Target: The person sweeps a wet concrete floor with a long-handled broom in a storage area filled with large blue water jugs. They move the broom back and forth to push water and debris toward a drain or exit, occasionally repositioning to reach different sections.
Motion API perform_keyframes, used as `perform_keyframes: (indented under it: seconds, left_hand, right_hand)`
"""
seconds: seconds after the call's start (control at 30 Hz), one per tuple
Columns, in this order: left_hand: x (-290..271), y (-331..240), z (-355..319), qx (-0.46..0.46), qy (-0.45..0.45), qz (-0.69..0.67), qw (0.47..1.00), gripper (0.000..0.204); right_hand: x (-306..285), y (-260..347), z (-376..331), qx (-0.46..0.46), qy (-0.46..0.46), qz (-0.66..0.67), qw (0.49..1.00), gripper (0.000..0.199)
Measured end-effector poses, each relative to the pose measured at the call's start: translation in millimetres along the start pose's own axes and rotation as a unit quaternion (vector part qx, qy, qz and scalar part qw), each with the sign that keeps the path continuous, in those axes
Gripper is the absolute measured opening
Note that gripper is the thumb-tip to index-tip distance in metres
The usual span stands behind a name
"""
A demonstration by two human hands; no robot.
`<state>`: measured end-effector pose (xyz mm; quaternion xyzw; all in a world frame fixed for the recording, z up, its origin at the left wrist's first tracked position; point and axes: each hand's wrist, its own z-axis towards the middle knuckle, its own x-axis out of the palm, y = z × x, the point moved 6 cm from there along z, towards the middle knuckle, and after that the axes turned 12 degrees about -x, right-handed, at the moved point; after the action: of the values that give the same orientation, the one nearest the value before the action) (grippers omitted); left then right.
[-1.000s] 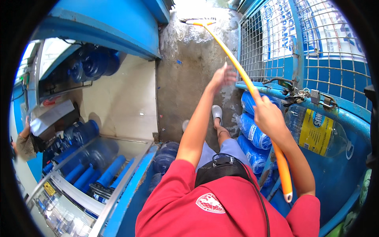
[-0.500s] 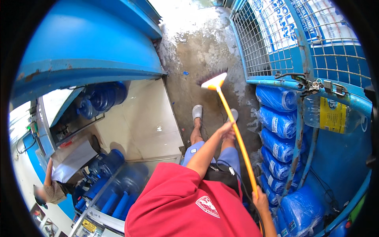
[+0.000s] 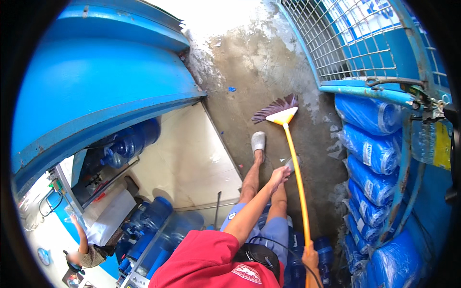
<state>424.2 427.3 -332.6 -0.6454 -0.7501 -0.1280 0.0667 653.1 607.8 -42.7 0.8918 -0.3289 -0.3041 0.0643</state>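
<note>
Landmark: the wrapped blue stack (image 3: 369, 150). My right grip (image 3: 310, 257) is clasping the orange broom (image 3: 299, 185) near its close end, left of the stack's near end. My left grip (image 3: 278, 176) is hanging half-curled just beside the handle, farther left of the stack; I'm not able to tell if it's touching. If only one grip is holding, the broom could be twisting on me. My left shoe (image 3: 258, 142) is standing well left of the stack, close to the bristles (image 3: 274, 109), so a short pull could be snagging it; a wide swing could be hitting the stack. The damp-looking floor (image 3: 245, 108) could be costing me footing.

The long axis is running roughly alongside the stack, leaning slightly away from it. The broom head is sitting left of the stack's far end, bristles pointing away from me and leftward. A blue scrap (image 3: 232, 89) is lying beyond, well left of the stack.
</note>
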Motion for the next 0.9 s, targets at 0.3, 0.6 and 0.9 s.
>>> perform_keyframes:
  seconds: [0.3,0.6,0.9]
  left_hand:
    - [19.4,10.6,-45.3,-0.097,0.082,0.137,0.982,0.072]
    - [-34.1,13.0,-19.9,-0.012,-0.048,0.138,0.989,0.04]
    - [-110.4,-81.4,-83.4,0.056,-0.077,0.097,0.991,0.045]
  right_hand:
    - [-80.8,-0.7,-82.5,-0.059,0.027,0.045,0.997,0.047]
    - [-12.3,21.4,39.0,-0.145,-0.015,0.024,0.989,0.046]
    - [5.5,170.8,246.0,-0.179,-0.171,0.176,0.953,0.043]
